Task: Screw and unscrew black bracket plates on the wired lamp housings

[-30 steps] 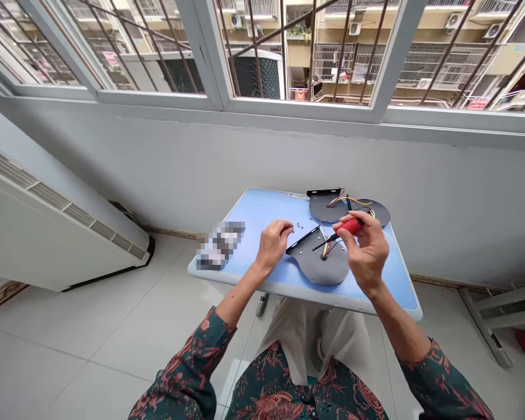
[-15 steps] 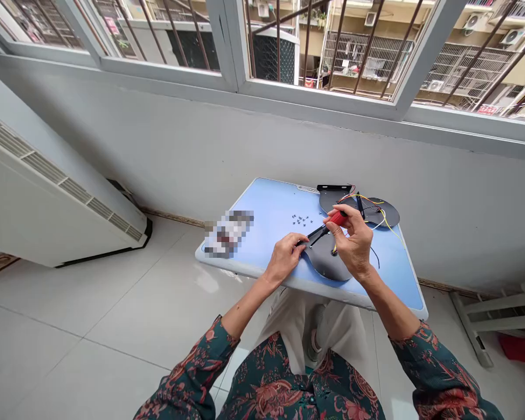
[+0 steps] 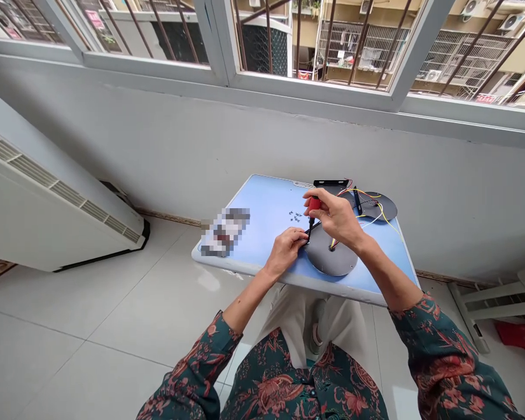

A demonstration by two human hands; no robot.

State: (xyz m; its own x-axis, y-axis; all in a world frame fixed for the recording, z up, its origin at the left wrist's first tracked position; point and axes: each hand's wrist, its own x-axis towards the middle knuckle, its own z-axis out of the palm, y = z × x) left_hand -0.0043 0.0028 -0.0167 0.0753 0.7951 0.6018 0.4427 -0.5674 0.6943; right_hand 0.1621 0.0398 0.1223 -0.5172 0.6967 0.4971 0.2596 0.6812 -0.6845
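A red-handled screwdriver (image 3: 315, 204) stands nearly upright in my right hand (image 3: 339, 219), its fingers wrapped round the handle. The shaft points down at the left edge of a round dark grey plate (image 3: 332, 259) with coloured wires coming out of its middle. My left hand (image 3: 287, 249) pinches a black bracket at that same edge, close to the screwdriver's tip; most of the bracket is hidden by the hands. Beyond, on the table, lie several small dark screws (image 3: 295, 216).
More round dark plates (image 3: 382, 207) with black brackets (image 3: 331, 183) and loose wires lie at the table's back right. The light blue table (image 3: 266, 198) carries a blurred patch (image 3: 225, 233) on its left. A white appliance (image 3: 61, 186) stands left; a window wall is ahead.
My right hand has moved left and swung the screwdriver from a slant to nearly upright over the plate's edge. My left hand keeps its place at the bracket.
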